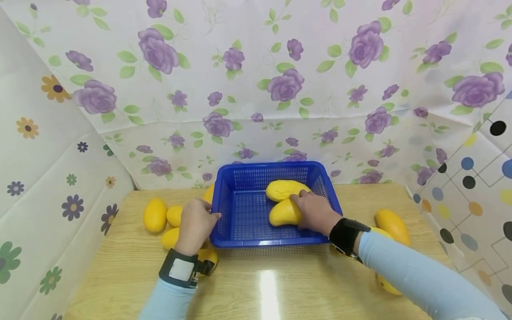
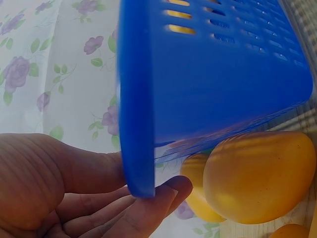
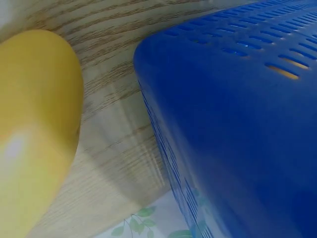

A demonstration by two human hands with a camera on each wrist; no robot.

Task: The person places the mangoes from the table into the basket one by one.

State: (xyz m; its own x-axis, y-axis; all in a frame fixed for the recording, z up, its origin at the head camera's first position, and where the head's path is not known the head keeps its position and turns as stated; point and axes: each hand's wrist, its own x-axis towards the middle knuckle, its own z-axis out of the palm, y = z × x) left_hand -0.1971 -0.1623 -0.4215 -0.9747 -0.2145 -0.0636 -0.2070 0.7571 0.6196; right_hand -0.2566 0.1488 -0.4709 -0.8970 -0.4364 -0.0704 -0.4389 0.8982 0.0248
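Observation:
A blue plastic basket (image 1: pixel 276 243) with slotted walls stands on the wooden table. My left hand (image 1: pixel 196 224) pinches its left rim between thumb and fingers; the left wrist view shows the thumb on one side of the rim (image 2: pixel 138 124) and fingers on the other. Inside the basket, my right hand (image 1: pixel 316 211) grips a yellow mango (image 1: pixel 284 213) from its right end. Just behind that one lies a second, dented-looking mango (image 1: pixel 282 190). The right wrist view shows only the basket's outer wall (image 3: pixel 237 109) and a mango outside it (image 3: pixel 34 119); the right hand is out of that view.
Several mangoes (image 1: pixel 155 215) lie left of the basket, some partly behind my left hand and wrist. More mangoes (image 1: pixel 394 226) are on the right, partly covered by my right forearm. Flower-printed sheeting (image 1: pixel 256 89) rises behind the table (image 1: pixel 248 284).

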